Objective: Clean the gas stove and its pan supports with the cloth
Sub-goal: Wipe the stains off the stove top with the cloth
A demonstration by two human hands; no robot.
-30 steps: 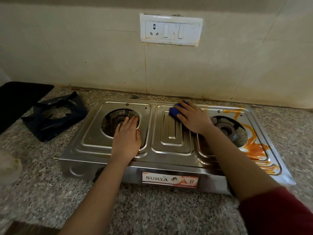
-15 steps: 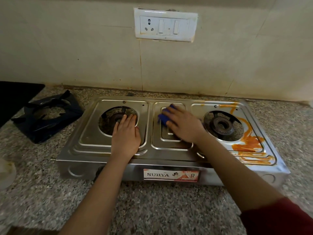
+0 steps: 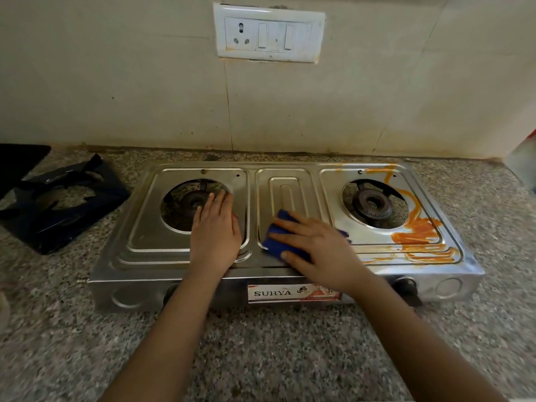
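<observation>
A steel two-burner gas stove (image 3: 139, 256) stands on the granite counter. Orange stains (image 3: 417, 236) smear its right side around the right burner (image 3: 372, 205). My right hand (image 3: 319, 248) presses a blue cloth (image 3: 277, 242) flat on the front of the stove's middle panel, fingers spread over it. My left hand (image 3: 216, 232) rests flat on the stove top beside the left burner (image 3: 194, 202), fingers straight. Black pan supports (image 3: 58, 204) lie stacked on the counter to the stove's left.
A tiled wall with a white switch and socket plate (image 3: 268, 33) rises behind the stove. A dark object (image 3: 17, 161) lies at the far left. A blurred container (image 3: 525, 163) stands at the right edge. Speckled granite counter (image 3: 261, 352) stretches in front.
My right hand has dragged the blue cloth from the back of the middle panel toward its front edge. My left hand has stayed in place on the stove.
</observation>
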